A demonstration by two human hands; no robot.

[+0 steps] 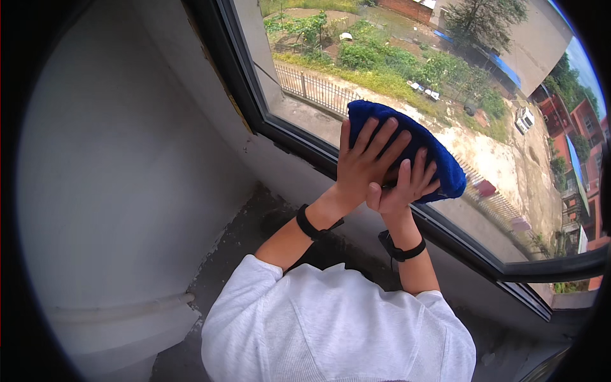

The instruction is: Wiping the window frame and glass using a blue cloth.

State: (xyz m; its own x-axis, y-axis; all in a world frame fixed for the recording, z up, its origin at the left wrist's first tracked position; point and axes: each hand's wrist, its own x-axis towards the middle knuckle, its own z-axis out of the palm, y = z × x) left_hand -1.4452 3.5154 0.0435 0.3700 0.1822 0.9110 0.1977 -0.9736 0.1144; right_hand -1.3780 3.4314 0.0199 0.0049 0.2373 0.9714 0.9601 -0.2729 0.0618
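Note:
A folded blue cloth [446, 164] lies against the glass of a dark-framed window [305, 100]. My left hand [365, 160] is pressed flat on the left part of the cloth, its fingers spread and pointing up. Lower and to the right, my right hand [403, 188] also presses on the cloth with its fingers apart. The two hands meet at the thumbs, and the left thumb is mostly hidden. Each wrist wears a black strap [309, 224].
Below the glass runs the dark lower window frame [458, 243], above a pale wall strip. At left stands a white wall [119, 167] with a pipe [129, 305] low along it. Dark floor [217, 258] shows beneath my arms. Outside are a fence [310, 86] and plants.

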